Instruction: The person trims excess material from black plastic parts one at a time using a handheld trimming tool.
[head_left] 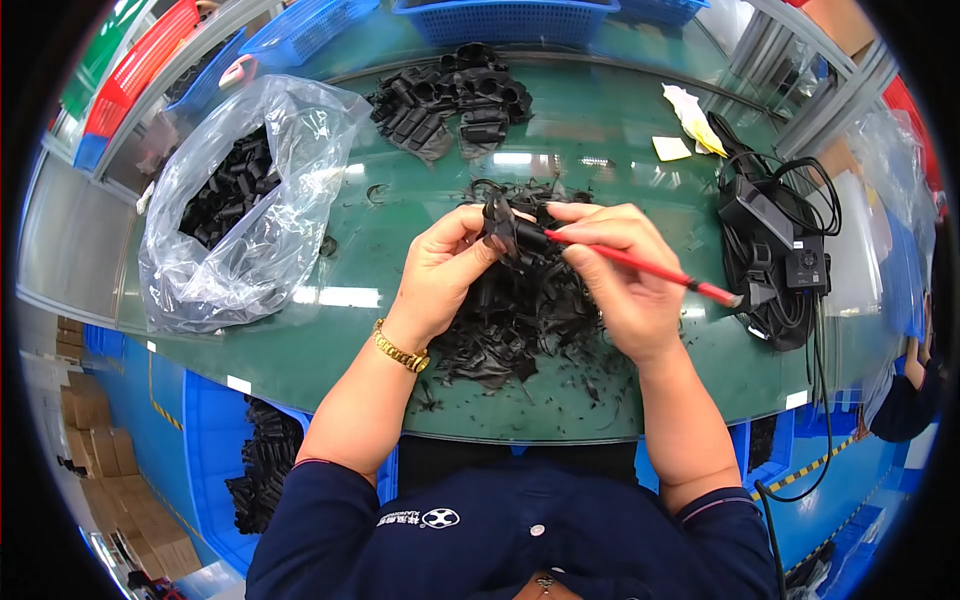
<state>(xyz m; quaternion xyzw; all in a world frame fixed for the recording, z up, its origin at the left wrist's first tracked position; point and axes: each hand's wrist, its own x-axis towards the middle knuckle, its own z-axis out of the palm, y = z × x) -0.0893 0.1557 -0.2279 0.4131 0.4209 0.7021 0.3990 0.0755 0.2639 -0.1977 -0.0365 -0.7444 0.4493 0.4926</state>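
My left hand (445,265), with a gold watch on its wrist, pinches a black moulded part (515,232) above the table. Thin black film hangs from that part. My right hand (630,275) is closed around a slim red pen-like tool (655,264), its tip against or very near the black part; the exact contact is hidden. Below both hands lies a heap of black scraps (515,325), with small bits scattered toward the table's front edge. More black parts joined in clusters (450,105) lie farther back.
On the left of the green table (390,215) stands a clear plastic bag (300,240) of small black parts. Black devices with cables (770,240) lie at the right. Blue baskets (505,22) line the back; a blue bin (215,450) sits below the front left edge.
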